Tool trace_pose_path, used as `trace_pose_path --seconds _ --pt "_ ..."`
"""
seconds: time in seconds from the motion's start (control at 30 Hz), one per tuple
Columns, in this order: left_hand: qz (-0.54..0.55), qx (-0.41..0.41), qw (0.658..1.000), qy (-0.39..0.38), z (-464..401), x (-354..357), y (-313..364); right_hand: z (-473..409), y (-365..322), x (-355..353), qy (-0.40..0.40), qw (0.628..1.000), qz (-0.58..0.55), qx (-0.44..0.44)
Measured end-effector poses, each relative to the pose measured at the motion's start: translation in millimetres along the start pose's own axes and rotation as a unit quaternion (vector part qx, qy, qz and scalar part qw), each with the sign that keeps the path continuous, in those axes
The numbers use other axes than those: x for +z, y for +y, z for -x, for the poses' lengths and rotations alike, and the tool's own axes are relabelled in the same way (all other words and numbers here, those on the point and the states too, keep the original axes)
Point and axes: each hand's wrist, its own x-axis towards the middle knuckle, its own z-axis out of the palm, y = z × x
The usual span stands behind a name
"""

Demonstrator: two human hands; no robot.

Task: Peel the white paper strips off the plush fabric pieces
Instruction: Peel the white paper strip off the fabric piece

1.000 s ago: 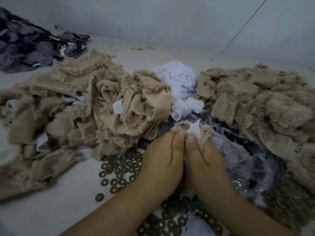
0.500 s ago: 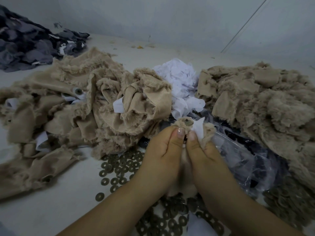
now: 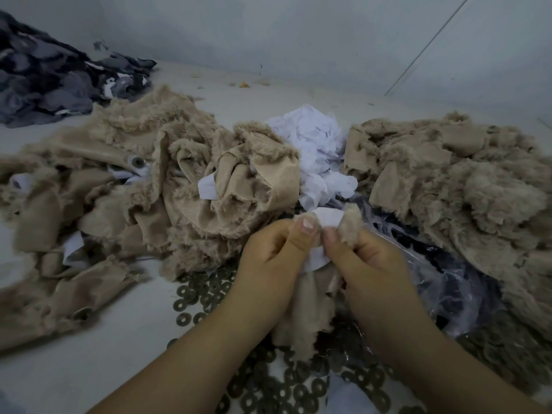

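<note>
Both hands' fingers (image 3: 303, 234) pinch the plush piece (image 3: 307, 309), its white paper strip (image 3: 328, 218) between the thumbs.

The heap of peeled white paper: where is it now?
Head view, centre: the white paper heap lies between the two tan plush piles, just beyond both hands.

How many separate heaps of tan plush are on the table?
2, plus the piece in hand: one heap on the left, one on the right, with white paper scraps between them.
</note>
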Motion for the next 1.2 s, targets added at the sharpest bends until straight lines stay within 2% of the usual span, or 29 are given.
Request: trace_pose_path --seconds 0.07,0.13,0.2,0.37,0.53,0.67,0.77,0.9,1.2 --pt "0.015 -0.013 1.000 0.000 -1 -1 -1 2 -1 2 0.015 0.999 0.034 -0.012" --pt "0.000 -0.011 1.000 0.001 -2 -2 -4 2 -3 2 0.021 1.000 0.023 0.001" --pt "-0.026 0.004 1.000 -0.005 -2 0 -4 1 -4 -1 0.023 1.000 0.003 0.021" --pt "-0.082 0.051 0.995 -0.028 2 5 -2 1 -4 2 0.011 0.999 0.041 0.014" --pt "-0.026 0.001 0.999 -0.025 3 6 -1 2 3 0 0.030 0.998 0.038 0.037" --pt "-0.028 -0.036 0.998 -0.036 2 5 -2 2 3 2 0.034 0.998 0.059 0.005" --pt "-0.044 -0.023 0.998 -0.028 1 5 -3 2 1 5 0.038 0.999 0.037 0.001" --pt "-0.061 -0.004 0.998 -0.033 2 8 -3 4 3 11 0.054 0.996 0.062 -0.032" --pt "-0.060 0.012 0.998 -0.020 6 15 -2 7 8 15 0.070 0.993 0.086 -0.035"
